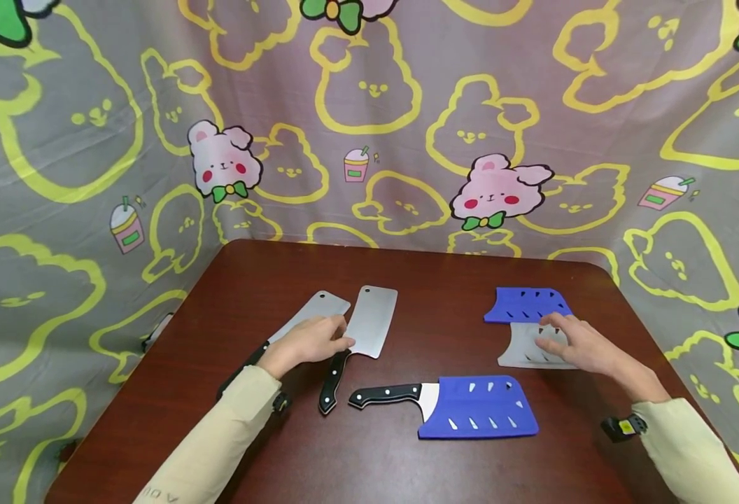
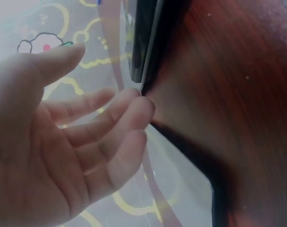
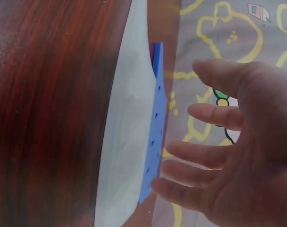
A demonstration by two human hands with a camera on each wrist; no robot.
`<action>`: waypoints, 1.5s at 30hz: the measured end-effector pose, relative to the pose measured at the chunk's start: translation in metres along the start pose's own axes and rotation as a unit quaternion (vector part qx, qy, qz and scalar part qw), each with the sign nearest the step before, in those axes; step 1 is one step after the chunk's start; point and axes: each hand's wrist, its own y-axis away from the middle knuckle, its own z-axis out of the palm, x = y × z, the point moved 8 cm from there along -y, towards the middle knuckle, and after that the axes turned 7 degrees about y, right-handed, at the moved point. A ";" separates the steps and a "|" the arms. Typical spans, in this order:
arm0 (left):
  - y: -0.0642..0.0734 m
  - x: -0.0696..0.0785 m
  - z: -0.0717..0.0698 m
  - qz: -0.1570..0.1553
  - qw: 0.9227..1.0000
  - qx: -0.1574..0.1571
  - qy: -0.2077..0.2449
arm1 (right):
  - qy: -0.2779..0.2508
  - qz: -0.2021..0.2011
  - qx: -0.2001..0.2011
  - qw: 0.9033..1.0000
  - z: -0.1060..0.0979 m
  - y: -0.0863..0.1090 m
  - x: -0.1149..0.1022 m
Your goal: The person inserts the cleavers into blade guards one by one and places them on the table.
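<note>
Two bare cleavers (image 1: pixel 373 319) near left hand (image 1: pixel 311 340)

Right hand (image 3: pixel 255 149) at 4 o'clock, fingers apart, pointing toward 9. White cover (image 3: pixel 127 132) runs 12 to 6, blue slotted cover (image 3: pixel 155 130) along its 3 o'clock side; lowest fingertip (image 3: pixel 161 185) overlaps blue, contact unclear. Wood tabletop (image 3: pixel 49 113) at 9, patterned cloth (image 3: pixel 193 40) at 1.

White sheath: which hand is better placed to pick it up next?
Right, I'd judge: the right hand is already at the white sheath, while the left hand is across the table, near the bare cleavers.
</note>
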 end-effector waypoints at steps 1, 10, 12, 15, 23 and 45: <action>-0.001 -0.001 0.001 -0.001 1.000 -0.002 -0.005 | 0.001 -0.002 -0.005 1.000 0.000 0.000 0.001; -0.001 -0.006 0.012 -0.029 0.998 -0.031 -0.037 | 0.016 -0.010 -0.048 0.999 0.007 -0.003 0.012; -0.001 -0.007 0.014 -0.035 0.998 -0.037 -0.038 | 0.021 -0.010 -0.056 0.998 0.009 -0.004 0.014; -0.001 -0.009 0.017 -0.047 0.997 -0.046 -0.044 | 0.020 -0.011 -0.063 0.998 0.012 -0.004 0.017; 0.002 -0.012 0.022 -0.073 0.993 -0.072 -0.062 | 0.018 0.001 -0.091 0.996 0.024 -0.003 0.023; 0.009 -0.015 0.018 -0.077 0.992 -0.065 -0.074 | 0.069 0.057 -0.151 0.985 0.022 0.010 0.036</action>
